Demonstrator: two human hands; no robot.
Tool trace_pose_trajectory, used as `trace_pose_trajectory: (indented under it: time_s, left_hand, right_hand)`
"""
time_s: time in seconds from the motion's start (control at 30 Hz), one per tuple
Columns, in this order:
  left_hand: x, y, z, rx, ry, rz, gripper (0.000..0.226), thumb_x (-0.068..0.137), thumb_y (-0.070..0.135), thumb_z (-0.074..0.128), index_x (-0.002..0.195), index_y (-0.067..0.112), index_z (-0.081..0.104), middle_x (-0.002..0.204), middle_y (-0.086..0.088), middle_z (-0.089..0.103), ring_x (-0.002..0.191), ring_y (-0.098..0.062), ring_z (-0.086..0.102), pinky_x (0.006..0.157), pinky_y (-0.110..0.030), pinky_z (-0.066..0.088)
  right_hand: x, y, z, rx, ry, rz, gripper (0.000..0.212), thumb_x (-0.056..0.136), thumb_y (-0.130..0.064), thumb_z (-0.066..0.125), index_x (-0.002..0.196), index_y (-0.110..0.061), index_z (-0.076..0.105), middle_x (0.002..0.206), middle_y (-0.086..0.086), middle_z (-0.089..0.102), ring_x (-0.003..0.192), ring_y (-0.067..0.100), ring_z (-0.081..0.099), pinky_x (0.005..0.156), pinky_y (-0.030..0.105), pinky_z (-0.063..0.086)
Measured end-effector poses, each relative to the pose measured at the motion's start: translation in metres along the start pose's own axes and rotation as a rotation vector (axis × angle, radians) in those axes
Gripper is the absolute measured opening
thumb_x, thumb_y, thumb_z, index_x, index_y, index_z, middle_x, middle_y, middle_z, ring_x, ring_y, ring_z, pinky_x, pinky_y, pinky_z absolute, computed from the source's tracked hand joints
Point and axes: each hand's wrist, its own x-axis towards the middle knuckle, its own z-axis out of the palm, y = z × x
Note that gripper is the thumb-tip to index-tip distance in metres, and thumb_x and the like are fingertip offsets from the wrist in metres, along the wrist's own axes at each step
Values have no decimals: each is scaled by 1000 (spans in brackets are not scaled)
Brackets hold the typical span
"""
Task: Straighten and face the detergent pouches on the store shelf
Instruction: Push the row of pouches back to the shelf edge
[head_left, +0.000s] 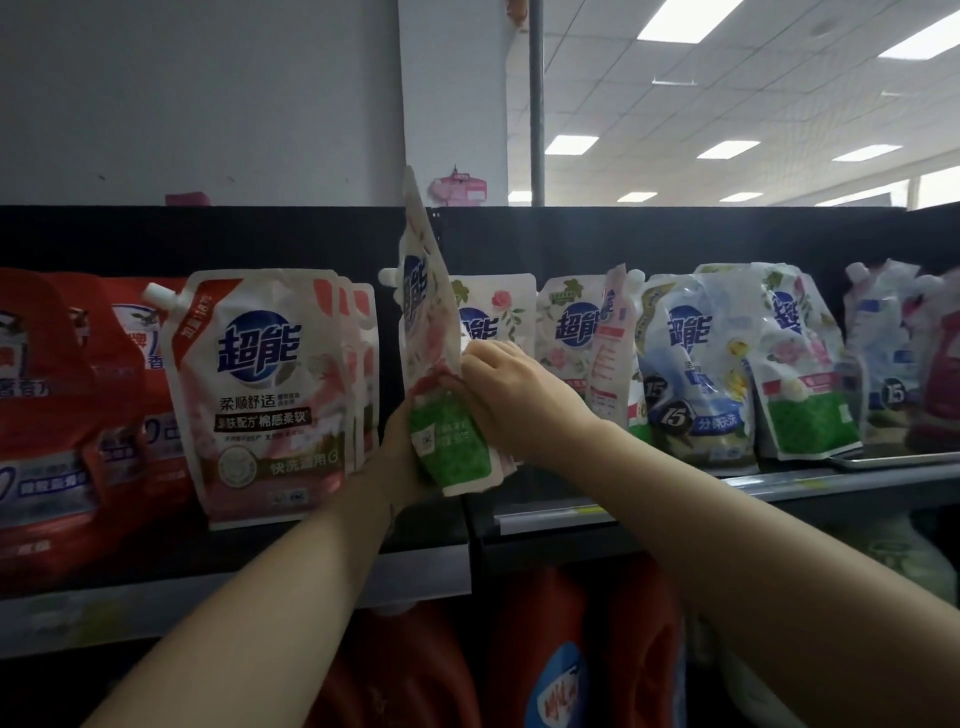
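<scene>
Gripping from both sides, the left hand holds the lower edge of a detergent pouch and the right hand pinches its near side. It stands edge-on over the shelf, between the pink pouches on the left and the floral pouches on the right. Its slack top may fold over, or its base may topple the leaning pouch further right.

Pink-and-white pouch, front of its row: the blue roundel reads 超能. Below it stands 柔顺舒适, then a dark band ending in 棉感柔软. The lower band reads 快洗通用, and the red corner strip shows 18%.

Tilted pouch: the 超能 roundel is seen at a steep angle. Print on its green panel is too small to read.

Floral pouch: 超能.

Blue pouch: the roundel is partly legible as 超能. A dark disc reads 15, with 快洗 on the adjoining band.

Far-right pouch: 15.

Red pouches: only the character 香 is legible.

Shelf price strip: illegible.
</scene>
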Motion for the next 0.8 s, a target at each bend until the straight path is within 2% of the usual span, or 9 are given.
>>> trace_pose_trajectory:
  time_s: [0.1, 0.27, 0.3, 0.37, 0.47, 0.57, 0.67, 0.73, 0.8]
  left_hand:
    - [3, 0, 2, 62, 103, 97, 45, 99, 50, 33, 105, 16, 62, 109, -12, 66, 95, -28, 63, 85, -44, 51]
    - [7, -1, 5, 86, 196, 192, 55, 97, 62, 27, 102, 24, 66, 103, -6, 70, 97, -26, 64, 99, -44, 47]
    - [9, -2, 5, 112, 241, 213, 55, 97, 62, 25, 104, 25, 65, 105, -3, 68, 96, -22, 63, 98, -40, 46]
    - [14, -1, 7, 143, 320, 249, 69, 92, 69, 25, 132, 19, 52, 130, -2, 56, 111, -20, 56, 104, -38, 41]
    - [16, -1, 18, 264, 424, 389, 73, 96, 60, 23, 149, 10, 24, 148, -2, 35, 128, -17, 39, 104, -22, 27]
    - [12, -4, 30, 398, 519, 534, 51, 104, 36, 29, 138, -2, 30, 128, -2, 37, 109, -14, 36, 89, -19, 24]
    - [15, -8, 31, 454, 575, 555, 45, 102, 32, 38, 126, -6, 34, 122, -12, 39, 105, -21, 41, 85, -23, 28]
    - [21, -11, 23, 550, 540, 537, 44, 100, 35, 42, 124, -1, 33, 119, -7, 38, 106, -19, 41, 88, -23, 30]
    - [25, -11, 17, 679, 449, 522, 35, 99, 26, 46, 122, 4, 31, 123, -8, 40, 110, -18, 44, 92, -25, 34]
  right_hand:
    - [-6, 15, 0, -51, -45, 47, 12, 81, 2, 71, 82, 1, 59, 79, 14, 58, 69, 30, 57, 70, 46, 55]
    - [-19, 31, -3, -126, -50, 191, 28, 95, -26, 55, 81, -1, 58, 77, 12, 60, 59, 33, 58, 54, 36, 45]
    - [-21, 33, -3, -142, -83, 276, 32, 98, -32, 49, 86, -3, 59, 82, 10, 61, 62, 34, 60, 55, 36, 45]
    - [-22, 37, -1, -130, -164, 498, 36, 102, -38, 42, 94, -7, 59, 93, 6, 63, 74, 31, 61, 64, 36, 47]
    - [-19, 42, 3, -2, -175, 812, 34, 103, -34, 40, 95, -7, 59, 93, 10, 64, 81, 32, 61, 70, 38, 49]
    - [-16, 48, 13, 139, -190, 1045, 26, 102, -22, 38, 98, -3, 55, 98, 14, 62, 87, 32, 61, 76, 44, 53]
    - [-17, 50, 18, 427, -116, 1217, 21, 99, -14, 44, 116, -1, 44, 104, 12, 59, 93, 27, 62, 81, 43, 57]
    - [-24, 49, 22, 636, -80, 1281, 35, 93, -7, 50, 125, -3, 36, 97, 9, 60, 89, 23, 65, 77, 38, 59]
    - [-37, 52, 31, 745, -119, 1294, 81, 89, -8, 59, 147, -8, 2, 107, 10, 61, 90, 22, 66, 76, 34, 59]
